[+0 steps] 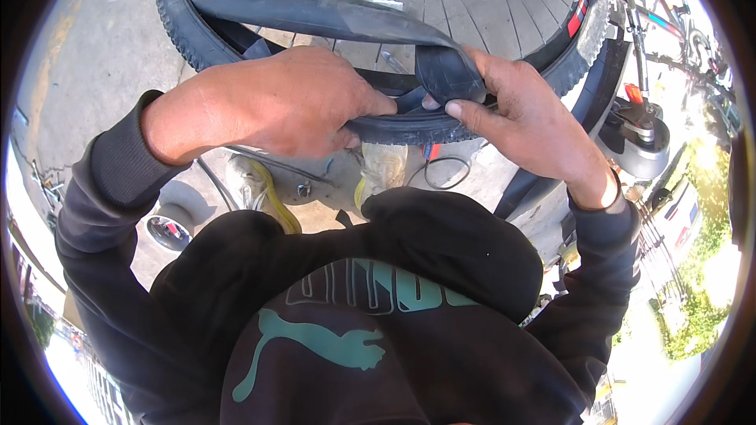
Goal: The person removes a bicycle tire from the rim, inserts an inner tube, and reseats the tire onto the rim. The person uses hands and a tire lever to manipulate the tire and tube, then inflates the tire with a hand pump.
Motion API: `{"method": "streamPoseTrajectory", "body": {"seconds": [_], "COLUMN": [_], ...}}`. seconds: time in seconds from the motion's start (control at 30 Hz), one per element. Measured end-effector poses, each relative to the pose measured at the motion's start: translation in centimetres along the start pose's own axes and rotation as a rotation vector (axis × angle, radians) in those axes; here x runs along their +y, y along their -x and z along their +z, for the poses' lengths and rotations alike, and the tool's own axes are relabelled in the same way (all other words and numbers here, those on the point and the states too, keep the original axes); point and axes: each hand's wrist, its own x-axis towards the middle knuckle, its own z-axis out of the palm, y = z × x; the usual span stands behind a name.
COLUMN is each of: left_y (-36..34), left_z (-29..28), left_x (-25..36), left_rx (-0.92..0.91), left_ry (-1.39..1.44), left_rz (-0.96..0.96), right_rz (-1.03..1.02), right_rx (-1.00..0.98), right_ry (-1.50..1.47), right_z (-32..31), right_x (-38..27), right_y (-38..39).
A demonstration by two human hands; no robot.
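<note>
A bicycle wheel with a black knobby tire (409, 130) and a black-and-red rim (580, 12) lies before me, its near edge toward my knees. A flattened black inner tube (331, 17) hangs out of the tire and crosses over the spokes, folding down at the near side. My left hand (276, 102) is closed over the tire's near edge, thumb and fingers on its sidewall. Just right of it, my right hand (524, 114) grips the folded inner tube where it meets the tire, its thumb against the tire. Some fingertips are hidden behind the tube and tire.
My shoes (264, 193) rest on the concrete below the wheel. A thin black cable (441, 186) curls nearby, and a round white container (168, 226) stands at left. At right are a dark grey stand base (639, 145) and bicycle parts (697, 55).
</note>
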Motion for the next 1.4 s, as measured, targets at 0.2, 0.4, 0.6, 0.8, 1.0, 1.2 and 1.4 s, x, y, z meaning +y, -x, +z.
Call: {"method": "streamPoseTrajectory", "body": {"seconds": [0.2, 0.4, 0.6, 0.8, 1.0, 1.2, 1.4], "left_y": [0.0, 0.5, 1.1, 0.5, 0.6, 1.3, 1.2], "left_z": [0.2, 1.3, 1.7, 1.5, 2.3, 2.1, 2.3], "left_x": [0.8, 2.1, 2.5, 2.3, 2.3, 2.4, 2.7], "left_rx": [-0.073, 0.111, 0.14, 0.118, 0.216, 0.212, 0.291], "left_ry": [-0.056, -0.138, -0.223, -0.22, -0.268, -0.34, -0.318], "left_rz": [-0.053, -0.027, -0.072, -0.031, -0.032, -0.04, -0.037], "right_rz": [-0.349, 0.095, 0.252, -0.078, 0.108, -0.536, -0.205], "right_rx": [-0.132, -0.347, -0.508, -0.21, -0.445, -0.095, 0.291], "right_ry": [0.294, 0.357, 0.192, 0.621, 0.25, 0.81, 0.598], "right_z": [1.0, -1.6, -2.9, 0.7, -0.8, 1.9, 4.0], "right_x": [0.8, -0.4, -1.5, -0.6, -2.6, -1.7, -1.8], "right_y": [-1.1, -2.7, -2.3, -3.0, -3.3, -0.6, 2.3]}}
